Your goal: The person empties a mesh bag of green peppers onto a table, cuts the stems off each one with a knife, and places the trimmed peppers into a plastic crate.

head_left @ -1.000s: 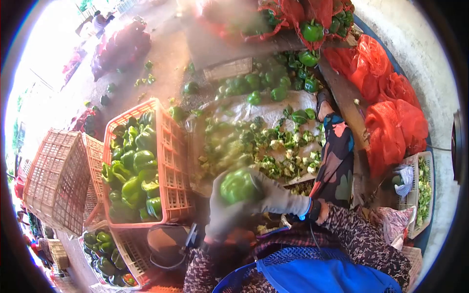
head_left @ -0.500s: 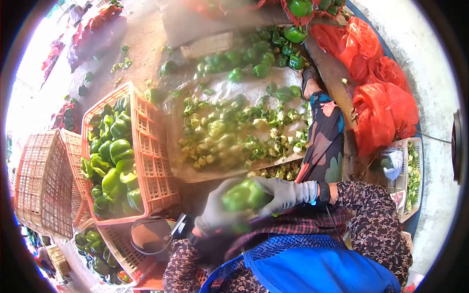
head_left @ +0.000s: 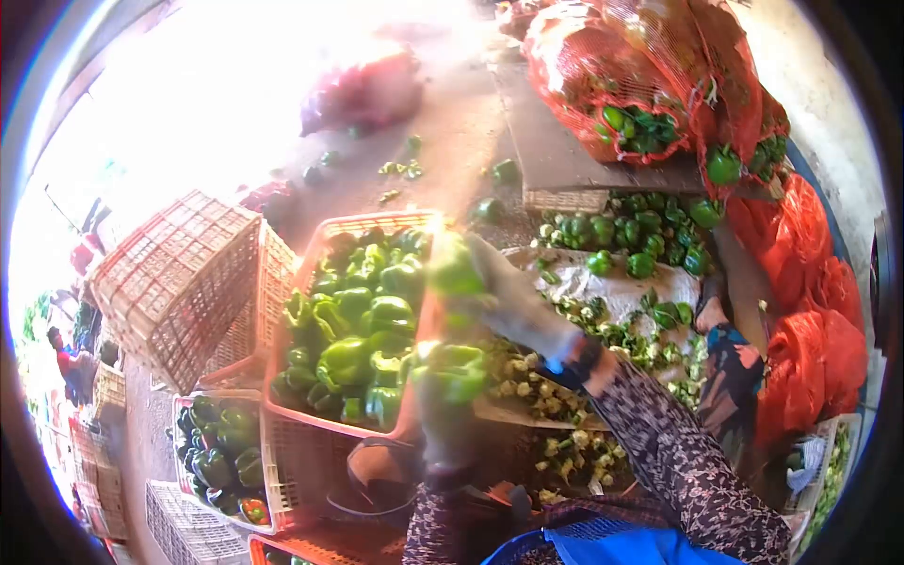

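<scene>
The left hand (head_left: 443, 414) is clenched around a green pepper (head_left: 454, 369) just beside the orange crate (head_left: 311, 428) — the right hand (head_left: 504, 297), farther out, grasps another pepper (head_left: 454, 268) over the crate's rim. Beyond lie red mesh sacks (head_left: 621, 75).

Outdoor yard, concrete ground (head_left: 443, 113) glaring under strong sunlight at upper left. Red mesh sacks (head_left: 621, 66) of green peppers sitting on a wooden pallet (head_left: 565, 169) at top right; red plastic bags (head_left: 810, 311) lying along the right edge. An empty tan crate (head_left: 179, 282) tilting at left. White sheet (head_left: 621, 287) lying spread on the ground, carrying pepper cuttings
</scene>
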